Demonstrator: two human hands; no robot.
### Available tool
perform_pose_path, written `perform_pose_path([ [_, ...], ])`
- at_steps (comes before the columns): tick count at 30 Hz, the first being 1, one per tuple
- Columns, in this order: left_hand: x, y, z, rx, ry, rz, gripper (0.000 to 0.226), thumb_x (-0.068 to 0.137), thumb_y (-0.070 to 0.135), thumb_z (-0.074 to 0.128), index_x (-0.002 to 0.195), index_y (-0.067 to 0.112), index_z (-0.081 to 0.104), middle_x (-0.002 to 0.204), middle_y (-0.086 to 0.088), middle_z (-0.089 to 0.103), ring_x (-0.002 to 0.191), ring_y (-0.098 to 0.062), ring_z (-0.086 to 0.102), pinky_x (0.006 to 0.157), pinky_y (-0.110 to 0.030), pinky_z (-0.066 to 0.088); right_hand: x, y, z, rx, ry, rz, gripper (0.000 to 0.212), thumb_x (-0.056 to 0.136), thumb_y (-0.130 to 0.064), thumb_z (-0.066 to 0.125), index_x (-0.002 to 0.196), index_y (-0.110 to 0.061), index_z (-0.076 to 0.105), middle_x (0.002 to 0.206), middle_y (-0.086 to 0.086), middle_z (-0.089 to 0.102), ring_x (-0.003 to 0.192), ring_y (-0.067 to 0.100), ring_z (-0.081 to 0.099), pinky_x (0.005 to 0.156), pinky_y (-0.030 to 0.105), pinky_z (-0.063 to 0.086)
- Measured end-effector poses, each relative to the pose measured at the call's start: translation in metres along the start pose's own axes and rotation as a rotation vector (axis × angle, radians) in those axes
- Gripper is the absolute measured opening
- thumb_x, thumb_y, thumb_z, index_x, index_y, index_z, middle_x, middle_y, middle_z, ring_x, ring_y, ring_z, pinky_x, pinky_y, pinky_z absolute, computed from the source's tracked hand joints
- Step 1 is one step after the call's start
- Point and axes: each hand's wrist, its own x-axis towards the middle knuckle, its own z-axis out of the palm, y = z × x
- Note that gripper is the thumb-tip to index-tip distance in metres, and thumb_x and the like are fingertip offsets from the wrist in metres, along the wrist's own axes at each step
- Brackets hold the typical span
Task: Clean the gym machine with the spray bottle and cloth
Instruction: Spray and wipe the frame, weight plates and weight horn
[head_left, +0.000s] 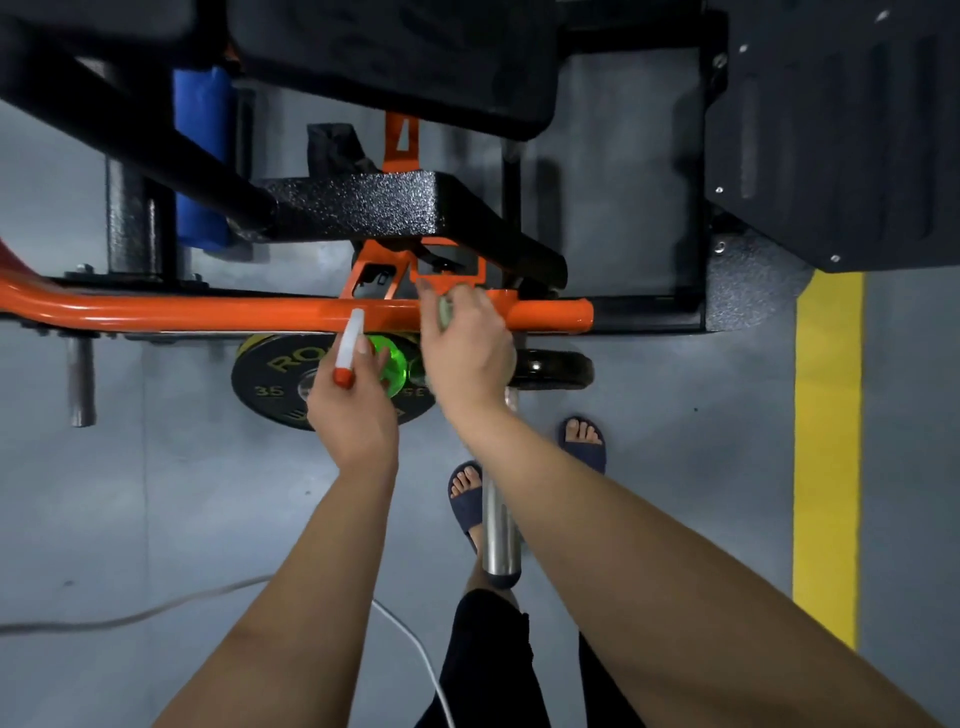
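Head view: left hand (353, 410) grips green spray bottle (388, 364), white nozzle pointing far toward orange tube (208, 310) of gym machine (374, 208). Right hand (467, 358) pinches small grey-green cloth (445, 313) against orange bracket (449, 278) at tube's far edge, just right of bottle. Black weight plate (270, 387) sits beneath hands. Yellow floor stripe (828, 441) far right.

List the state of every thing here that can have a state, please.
Green plastic spray bottle: held in the left hand, white nozzle toward the orange steel tube.
Small grey cloth: bunched in the right hand, held against the orange bracket.
Black 35 weight plate: loaded on the gym machine.
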Motion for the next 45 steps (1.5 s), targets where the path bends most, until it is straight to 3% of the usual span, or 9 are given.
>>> perform_pose_path([
  [5, -0.005, 0.001, -0.004, 0.253, 0.026, 0.1, 0.036, 0.103, 0.041, 0.055, 0.135, 0.027, 0.065, 0.108, 0.006, 0.072, 0.101, -0.013, 0.068, 0.091, -0.037, 0.057, -0.006, -0.011, 0.026, 0.17, -0.298, -0.134, 0.035, 0.105, -0.039, 0.054, 0.093, -0.007, 0.062, 0.09, 0.008, 0.06, 0.082, 0.028, 0.06, 0.07, 0.038, 0.048],
  [12, -0.023, -0.001, 0.006, 0.179, -0.021, 0.093, 0.039, 0.104, 0.04, 0.056, 0.139, 0.025, 0.063, 0.097, 0.019, 0.071, 0.087, 0.016, 0.064, 0.084, -0.017, 0.054, 0.025, 0.077, -0.04, 0.163, 0.092, -0.095, 0.031, 0.098, -0.023, 0.067, 0.076, -0.004, 0.058, 0.073, 0.006, 0.051, 0.065, 0.023, 0.047, 0.063, 0.03, 0.031],
  [16, -0.024, -0.003, 0.015, 0.2, -0.052, 0.061, 0.044, 0.104, 0.037, 0.058, 0.146, 0.026, 0.056, 0.091, 0.019, 0.065, 0.081, 0.005, 0.063, 0.077, -0.021, 0.054, 0.052, 0.132, -0.074, -0.008, 0.155, 0.138, 0.036, 0.102, -0.033, 0.06, 0.091, 0.001, 0.062, 0.09, 0.02, 0.063, 0.085, 0.037, 0.059, 0.071, 0.034, 0.034],
  [22, -0.024, -0.013, 0.018, 0.285, -0.103, 0.098, 0.048, 0.104, 0.036, 0.059, 0.15, 0.024, 0.051, 0.08, 0.021, 0.059, 0.069, 0.002, 0.058, 0.065, -0.015, 0.05, 0.034, 0.116, -0.06, 0.107, -0.253, 0.178, 0.065, 0.09, -0.076, 0.041, 0.09, -0.015, 0.064, 0.1, 0.006, 0.06, 0.098, 0.025, 0.059, 0.085, 0.033, 0.043],
  [28, -0.011, -0.016, 0.02, 0.303, -0.111, 0.065, 0.048, 0.104, 0.038, 0.058, 0.149, 0.021, 0.054, 0.083, 0.018, 0.062, 0.075, -0.005, 0.063, 0.074, -0.029, 0.053, -0.008, 0.117, -0.051, -0.166, -0.212, -0.236, 0.087, 0.069, -0.062, 0.083, 0.127, -0.005, 0.053, 0.121, 0.012, 0.052, 0.114, 0.031, 0.051, 0.1, 0.045, 0.047],
  [34, 0.0, -0.025, 0.018, 0.352, -0.128, 0.018, 0.047, 0.103, 0.041, 0.059, 0.145, 0.02, 0.058, 0.123, -0.004, 0.071, 0.106, -0.021, 0.067, 0.094, -0.039, 0.056, -0.002, 0.092, -0.046, -0.217, -0.204, -0.431, 0.079, 0.083, -0.077, 0.056, 0.13, -0.014, 0.061, 0.114, 0.008, 0.053, 0.107, 0.028, 0.05, 0.096, 0.042, 0.045],
  [37, 0.001, -0.029, 0.019, 0.422, -0.114, 0.009, 0.047, 0.103, 0.04, 0.057, 0.145, 0.02, 0.058, 0.123, -0.005, 0.07, 0.101, -0.019, 0.065, 0.096, -0.039, 0.055, -0.003, 0.099, -0.042, -0.125, -0.137, -0.515, 0.051, 0.09, -0.049, 0.07, 0.124, -0.01, 0.067, 0.108, 0.013, 0.056, 0.103, 0.033, 0.054, 0.09, 0.048, 0.049],
  [40, 0.0, -0.028, 0.021, 0.428, -0.095, 0.002, 0.047, 0.102, 0.044, 0.058, 0.144, 0.022, 0.058, 0.128, -0.004, 0.069, 0.112, -0.025, 0.066, 0.099, -0.046, 0.055, -0.006, 0.123, -0.053, -0.028, -0.074, -0.366, 0.044, 0.085, -0.042, 0.073, 0.109, -0.006, 0.067, 0.109, 0.012, 0.058, 0.104, 0.029, 0.054, 0.089, 0.037, 0.047],
  [45, -0.005, -0.028, 0.025, 0.385, -0.075, -0.028, 0.045, 0.102, 0.043, 0.057, 0.145, 0.027, 0.056, 0.132, 0.0, 0.067, 0.112, -0.023, 0.068, 0.095, -0.047, 0.058, -0.008, 0.16, -0.072, 0.087, 0.095, 0.342, 0.028, 0.096, -0.04, 0.058, 0.093, -0.012, 0.054, 0.092, 0.005, 0.054, 0.092, 0.03, 0.058, 0.078, 0.037, 0.046],
])
